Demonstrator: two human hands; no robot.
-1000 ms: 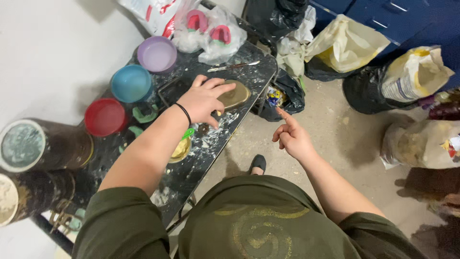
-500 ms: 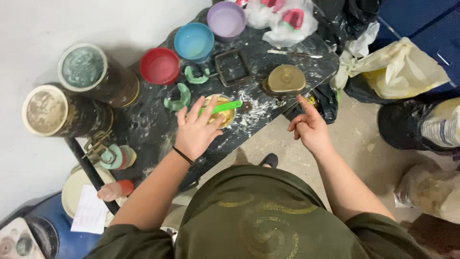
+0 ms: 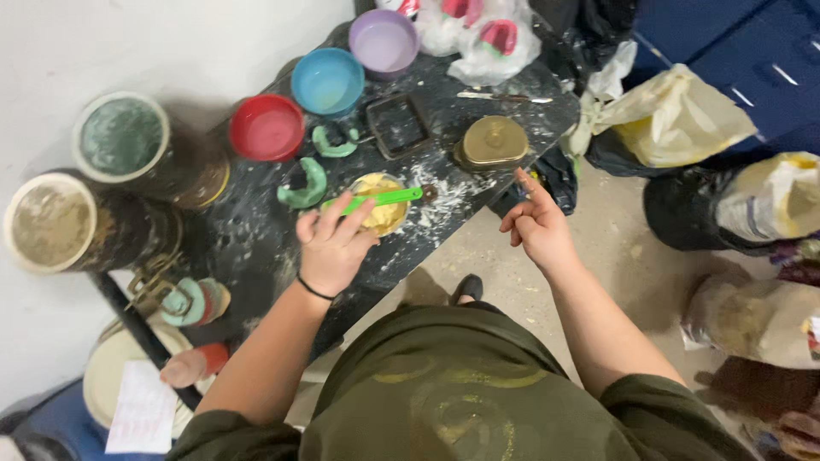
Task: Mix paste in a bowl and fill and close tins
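My left hand (image 3: 331, 242) rests on the dark, powder-streaked table (image 3: 256, 248), its fingers gripping a green spatula (image 3: 384, 199). The spatula lies across a small bowl of yellow paste (image 3: 382, 209). My right hand (image 3: 539, 225) hovers off the table's near edge, forefinger raised, holding nothing. A brass-coloured domed lid or mould (image 3: 493, 142) stands just beyond it. A black square frame (image 3: 397, 125) and two green curved pieces (image 3: 306, 186) lie close to the bowl.
Red (image 3: 266, 127), blue (image 3: 327, 81) and purple (image 3: 384, 40) bowls line the table's far side. Two large open cans (image 3: 49, 224) stand at the left. Plastic bags (image 3: 675, 115) and sacks crowd the concrete floor (image 3: 615, 256) on the right. A pale bucket (image 3: 120, 376) sits below left.
My left hand came off the brass-coloured lid, moved to the yellow bowl and took hold of the green spatula. My view shifted left, bringing the cans and bucket into sight.
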